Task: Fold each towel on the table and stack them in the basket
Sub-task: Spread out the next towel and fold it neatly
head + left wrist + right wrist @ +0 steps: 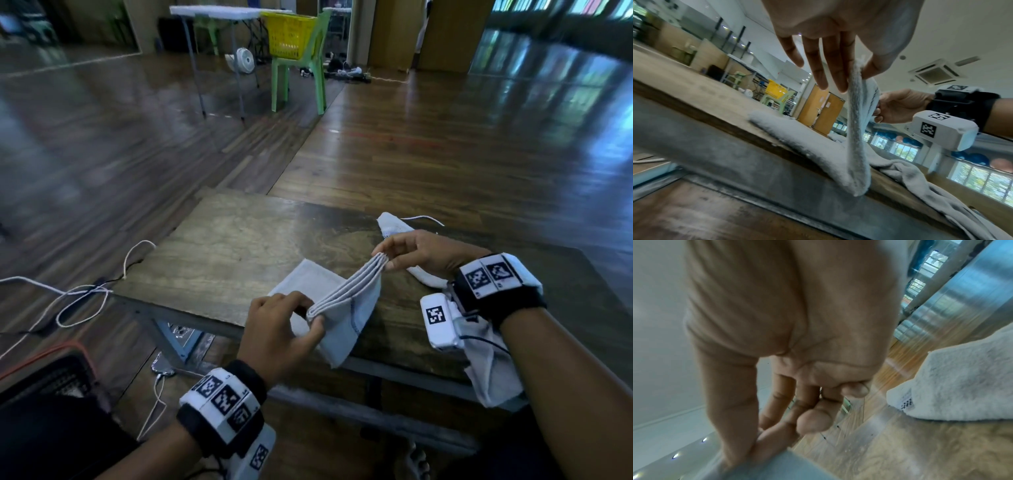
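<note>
A grey towel, folded into several layers, is held up over the near edge of the wooden table. My left hand pinches its near stacked corner, and my right hand pinches the far one. One end of the towel still lies flat on the table. In the left wrist view the grey towel hangs from my left hand between thumb and fingers. The right wrist view shows my right hand pinching the grey towel. A dark basket stands on the floor at the lower left.
Another pale towel lies behind my right hand, and one more towel hangs over the table's near right edge. White cables trail on the floor to the left. Far off stand a green chair with a yellow basket and a folding table.
</note>
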The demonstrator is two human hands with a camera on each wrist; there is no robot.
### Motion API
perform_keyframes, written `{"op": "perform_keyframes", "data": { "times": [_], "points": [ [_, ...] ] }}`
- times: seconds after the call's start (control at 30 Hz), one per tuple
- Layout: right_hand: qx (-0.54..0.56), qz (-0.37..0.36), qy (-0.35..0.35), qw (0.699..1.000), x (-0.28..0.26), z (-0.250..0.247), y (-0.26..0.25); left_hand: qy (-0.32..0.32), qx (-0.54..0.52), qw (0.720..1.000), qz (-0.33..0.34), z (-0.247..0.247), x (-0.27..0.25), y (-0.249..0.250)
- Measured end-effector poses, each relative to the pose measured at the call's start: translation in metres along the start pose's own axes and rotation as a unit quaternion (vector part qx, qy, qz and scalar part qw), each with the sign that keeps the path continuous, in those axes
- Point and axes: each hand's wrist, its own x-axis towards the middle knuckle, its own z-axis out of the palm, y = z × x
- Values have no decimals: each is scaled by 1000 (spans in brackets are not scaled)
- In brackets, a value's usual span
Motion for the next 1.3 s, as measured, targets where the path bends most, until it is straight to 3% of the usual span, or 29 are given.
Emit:
{"op": "perform_keyframes", "data": {
  "times": [0.17, 0.27, 0.37, 0.6, 1.0, 1.3],
  "points": [
    [-115, 22, 24, 993, 47, 19, -9, 3, 0, 998, -68, -8, 4, -36],
    [-125, 25, 52, 991, 75, 36, -10, -3, 16, 993, -120, -8, 8, -53],
    [-125, 37, 83, 988, 99, 49, -7, -33, 38, 983, -174, -6, 16, -67],
    [-238, 50, 104, 964, 135, 70, 9, -97, 90, 956, -263, -5, 29, -87],
    [-315, 82, 103, 940, 161, 83, 20, -71, 88, 957, -267, 5, 28, -103],
    [-397, 71, 71, 912, 144, 81, 18, -67, 128, 953, -265, 11, 34, -103]
  ]
}}
